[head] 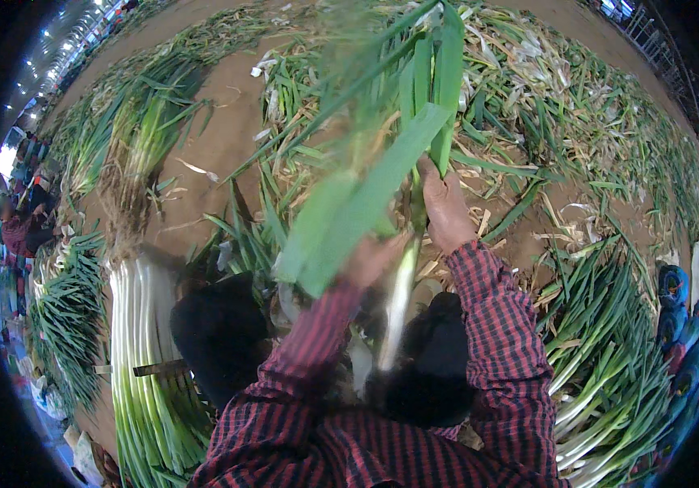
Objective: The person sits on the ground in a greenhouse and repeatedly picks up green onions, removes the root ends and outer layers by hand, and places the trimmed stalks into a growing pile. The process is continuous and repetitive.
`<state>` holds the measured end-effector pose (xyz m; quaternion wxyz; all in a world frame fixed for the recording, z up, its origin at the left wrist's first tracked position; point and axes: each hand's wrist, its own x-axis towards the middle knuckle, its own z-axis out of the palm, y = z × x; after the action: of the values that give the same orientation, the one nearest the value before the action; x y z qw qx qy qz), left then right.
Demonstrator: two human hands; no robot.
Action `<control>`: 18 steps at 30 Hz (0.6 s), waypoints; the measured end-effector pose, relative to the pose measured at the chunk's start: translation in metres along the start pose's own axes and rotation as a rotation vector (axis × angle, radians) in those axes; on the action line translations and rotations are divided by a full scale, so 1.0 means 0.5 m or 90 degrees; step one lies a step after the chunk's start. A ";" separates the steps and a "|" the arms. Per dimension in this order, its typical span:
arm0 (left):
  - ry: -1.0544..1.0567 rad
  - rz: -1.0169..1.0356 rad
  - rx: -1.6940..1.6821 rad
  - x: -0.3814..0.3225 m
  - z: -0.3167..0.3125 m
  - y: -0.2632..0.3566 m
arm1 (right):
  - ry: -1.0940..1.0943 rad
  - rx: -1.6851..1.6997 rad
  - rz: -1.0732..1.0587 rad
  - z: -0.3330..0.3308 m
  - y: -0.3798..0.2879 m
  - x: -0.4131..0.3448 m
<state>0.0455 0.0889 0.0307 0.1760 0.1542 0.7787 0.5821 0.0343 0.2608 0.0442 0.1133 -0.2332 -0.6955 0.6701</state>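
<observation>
In the head view, my right hand (447, 204) grips a large Welsh onion (399, 299) just below where its green leaves spread. The onion's white shaft slopes down between my dark-trousered knees. My left hand (374, 259) is motion-blurred beside the shaft, its fingertips at or close to it. A broad green leaf (368, 201) crosses in front and hides part of that hand, so its hold cannot be made out. More leaves rise above my right hand, some of them blurred.
Cleaned white-stemmed onions (142, 317) lie at left by a thin flat strip (157, 368). Rooted onions (142, 146) lie beyond them, and another heap (599, 354) lies at right. Leaf waste (532, 91) covers the soil ahead. A person (20, 229) sits far left. Blue bundles (672, 287) line the right.
</observation>
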 end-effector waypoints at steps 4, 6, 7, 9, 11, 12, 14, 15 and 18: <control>0.053 -0.006 -0.054 -0.064 -0.011 -0.076 | 0.030 -0.006 -0.022 -0.022 -0.011 0.029; 0.095 0.006 -0.142 -0.071 -0.054 -0.142 | 0.067 0.104 -0.018 -0.048 -0.030 0.035; 0.113 -0.033 -0.069 -0.068 -0.087 -0.178 | 0.090 0.106 -0.018 -0.065 -0.040 0.036; 0.089 -0.085 0.117 -0.065 -0.152 -0.239 | 0.182 0.066 -0.082 -0.088 -0.055 0.036; -0.047 -0.177 0.459 -0.070 -0.196 -0.281 | 0.170 0.037 -0.048 -0.093 -0.061 0.028; -0.186 -0.262 0.557 -0.068 -0.204 -0.290 | 0.169 0.022 -0.034 -0.090 -0.063 0.025; -0.331 -0.259 0.572 -0.065 -0.196 -0.285 | 0.133 0.052 -0.061 -0.069 -0.060 0.017; -0.354 -0.238 0.518 -0.062 -0.177 -0.273 | 0.097 0.071 -0.056 -0.056 -0.057 0.010; -0.227 0.024 0.100 -0.018 -0.102 -0.208 | -0.009 0.164 -0.081 -0.020 -0.057 -0.007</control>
<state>0.0270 0.0129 -0.0549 0.2877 0.2832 0.7750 0.4862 0.0371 0.2682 0.0735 0.1797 -0.1674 -0.6182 0.7467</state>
